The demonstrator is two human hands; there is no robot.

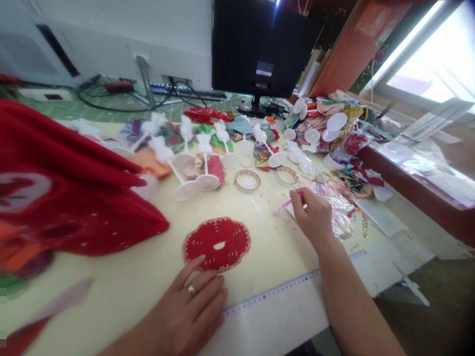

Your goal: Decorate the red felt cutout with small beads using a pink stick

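Observation:
A round red cloth piece [230,237] lies flat on the pale table, with a gold-trimmed edge, small bead-like decorations and a hole in the middle. My left hand [191,306], wearing a ring, rests at its near edge with the fingers stretched out and the index fingertip on the cloth. To the right, my right hand [311,217] is closed around a thin pink stick-like tool [286,203], its tip pointing left and down. Small loose bits [287,217], too tiny to make out, are scattered under it. Shiny clear plastic packets [339,210] lie just right of that hand.
Two tape rolls [247,181] and several white miniature dress-form stands [205,160] are behind the cloth. Red fabric [92,212] rises at the left. A ruler [274,291] runs along the near side. Fabric scraps pile up [334,123] at the back right, near a monitor [267,44].

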